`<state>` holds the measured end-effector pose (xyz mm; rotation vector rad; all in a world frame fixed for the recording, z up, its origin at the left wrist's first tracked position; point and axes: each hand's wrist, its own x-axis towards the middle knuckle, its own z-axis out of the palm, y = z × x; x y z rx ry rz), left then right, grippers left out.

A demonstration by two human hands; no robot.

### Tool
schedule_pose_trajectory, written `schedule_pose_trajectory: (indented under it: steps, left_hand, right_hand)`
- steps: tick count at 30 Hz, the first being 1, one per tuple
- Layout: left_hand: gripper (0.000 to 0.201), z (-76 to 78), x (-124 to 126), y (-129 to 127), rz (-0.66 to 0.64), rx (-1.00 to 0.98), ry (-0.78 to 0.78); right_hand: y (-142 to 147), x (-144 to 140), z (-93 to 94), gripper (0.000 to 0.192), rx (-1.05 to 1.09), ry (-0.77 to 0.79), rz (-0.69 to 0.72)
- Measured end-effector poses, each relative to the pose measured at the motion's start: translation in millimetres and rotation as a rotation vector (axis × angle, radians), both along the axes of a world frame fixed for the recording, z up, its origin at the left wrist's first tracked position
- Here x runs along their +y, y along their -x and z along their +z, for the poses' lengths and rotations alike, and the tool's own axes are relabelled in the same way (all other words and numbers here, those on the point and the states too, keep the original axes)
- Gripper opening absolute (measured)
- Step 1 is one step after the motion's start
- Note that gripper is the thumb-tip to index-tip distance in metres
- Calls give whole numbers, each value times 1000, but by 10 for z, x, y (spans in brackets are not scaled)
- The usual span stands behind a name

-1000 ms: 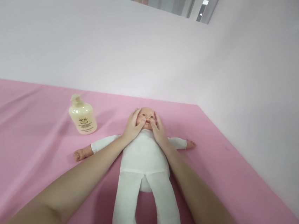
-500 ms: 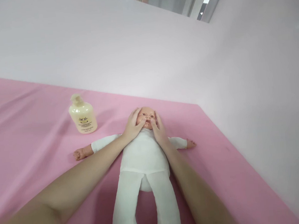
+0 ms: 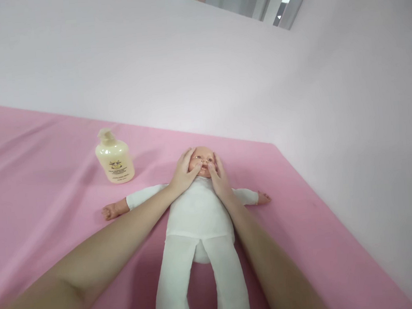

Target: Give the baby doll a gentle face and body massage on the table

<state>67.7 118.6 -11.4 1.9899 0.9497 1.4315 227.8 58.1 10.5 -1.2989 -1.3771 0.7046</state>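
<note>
A baby doll (image 3: 197, 213) with a plastic head and a soft white cloth body lies on its back near the middle of the pink cloth-covered worktop (image 3: 42, 189), head toward the far wall, arms spread left and right, legs toward the near edge. The left hand (image 3: 183, 173) cups the left side of the doll's head, fingers spread, thumb laid across the face. The right hand (image 3: 218, 180) rests flat along the right side, thumb beside the mouth. Neither grips; both press lightly, just apart. A cream pump bottle (image 3: 114, 158) with a printed label stands upright to the far left, well apart from the doll.
</note>
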Motion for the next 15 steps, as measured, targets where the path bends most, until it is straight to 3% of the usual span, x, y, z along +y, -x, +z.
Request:
schedule_pose_trajectory:
  steps: [15]
  left_hand:
    - [63, 6, -12, -15, 2, 3, 6]
  right_hand:
    - [-3, -23, 38, 81, -13, 1, -1]
